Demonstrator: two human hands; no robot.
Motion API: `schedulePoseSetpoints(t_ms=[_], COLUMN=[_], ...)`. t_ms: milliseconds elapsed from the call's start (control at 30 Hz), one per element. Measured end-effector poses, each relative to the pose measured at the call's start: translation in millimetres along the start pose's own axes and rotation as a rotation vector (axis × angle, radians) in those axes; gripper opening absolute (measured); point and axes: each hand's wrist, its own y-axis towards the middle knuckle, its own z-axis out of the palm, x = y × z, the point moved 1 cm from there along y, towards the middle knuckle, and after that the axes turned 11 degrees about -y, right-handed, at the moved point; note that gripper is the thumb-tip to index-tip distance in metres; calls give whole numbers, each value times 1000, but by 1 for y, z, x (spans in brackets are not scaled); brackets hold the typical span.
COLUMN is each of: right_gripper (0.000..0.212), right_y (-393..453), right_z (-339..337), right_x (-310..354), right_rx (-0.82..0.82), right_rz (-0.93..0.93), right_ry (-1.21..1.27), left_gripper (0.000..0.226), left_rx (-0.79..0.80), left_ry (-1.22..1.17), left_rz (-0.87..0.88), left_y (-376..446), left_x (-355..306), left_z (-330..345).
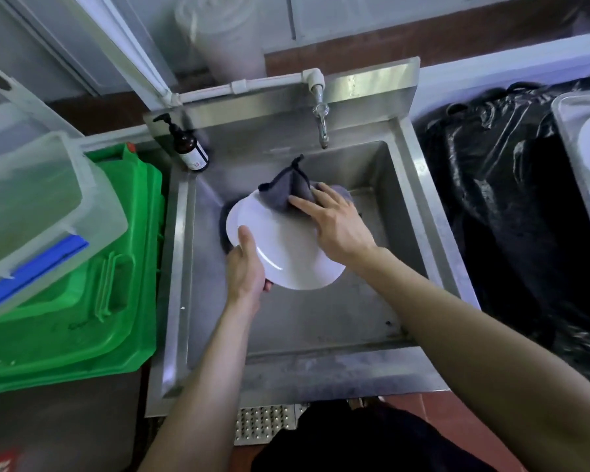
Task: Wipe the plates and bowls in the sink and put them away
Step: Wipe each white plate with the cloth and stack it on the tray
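A white plate [280, 247] is held tilted over the steel sink [321, 321]. My left hand [247, 267] grips its near-left rim, thumb on top and fingers underneath. My right hand [334, 223] lies with straight fingers on a dark grey cloth [286, 189], pressing it against the plate's far edge. A corner of the cloth sticks up above the plate. Something dark shows in the sink just left of the plate; I cannot tell what it is.
A tap [321, 120] juts over the basin's back. A brown pump bottle [189, 144] stands at the back-left corner. A green bin lid [92, 294] with a clear plastic box [31, 212] lies left. Black plastic sheeting [498, 199] and a clear tub [586, 151] holding white dishes lie right.
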Motion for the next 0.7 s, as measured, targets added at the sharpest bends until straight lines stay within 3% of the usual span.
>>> schedulePoseSetpoints(t_ms=[200,367,533,600,700], right_gripper=[60,69,53,39,32], right_y=[-48,-48,-23,-22,-29], right_z=[-2,17,11,6,0], right_x=[29,-5,-12,-15,-23], right_rx=[-92,-216,-377,-383,-272], right_rz=[-314,-434,-385,-325,30], right_ry=[144,-114,-35,49,433], left_gripper=[61,49,38,38,69], left_rx=[-212,-205,-212,-123,89], left_ry=[-348,-377,-333,-248,11], left_rz=[-134,-166,-170,-144,-108], left_y=[29,22,8,3,7], left_x=[-5,-9,-40,-58,-70], left_z=[5,14,30,35,41])
